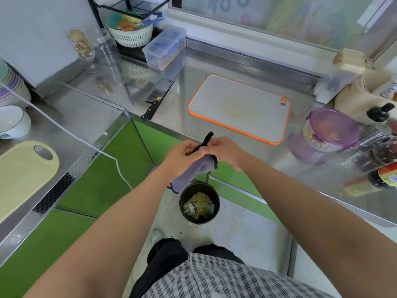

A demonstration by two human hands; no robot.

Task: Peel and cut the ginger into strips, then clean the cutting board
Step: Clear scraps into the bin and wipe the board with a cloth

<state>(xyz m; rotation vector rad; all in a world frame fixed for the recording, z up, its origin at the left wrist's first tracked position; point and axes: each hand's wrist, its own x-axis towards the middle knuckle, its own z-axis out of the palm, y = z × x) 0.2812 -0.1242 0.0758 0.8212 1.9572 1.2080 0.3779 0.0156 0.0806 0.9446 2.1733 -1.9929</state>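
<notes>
A grey cutting board with an orange rim [240, 108] lies flat on the steel counter, with a faint yellow stain near its middle. A grey cloth with black edging [193, 171] hangs in front of the counter's edge. My left hand [182, 155] and my right hand [225, 151] both pinch its top, close together. The cloth droops over a black bin [199, 203] on the floor that holds ginger scraps. A cleaver with a black handle [158, 96] rests on the counter left of the board.
A purple-lidded container [330, 130] and dark bottles [382, 164] crowd the counter's right end. A clear box [164, 47], a white colander [132, 35] and a glass stand at the back left. A yellow board [21, 175] and a white bowl [12, 121] sit at far left.
</notes>
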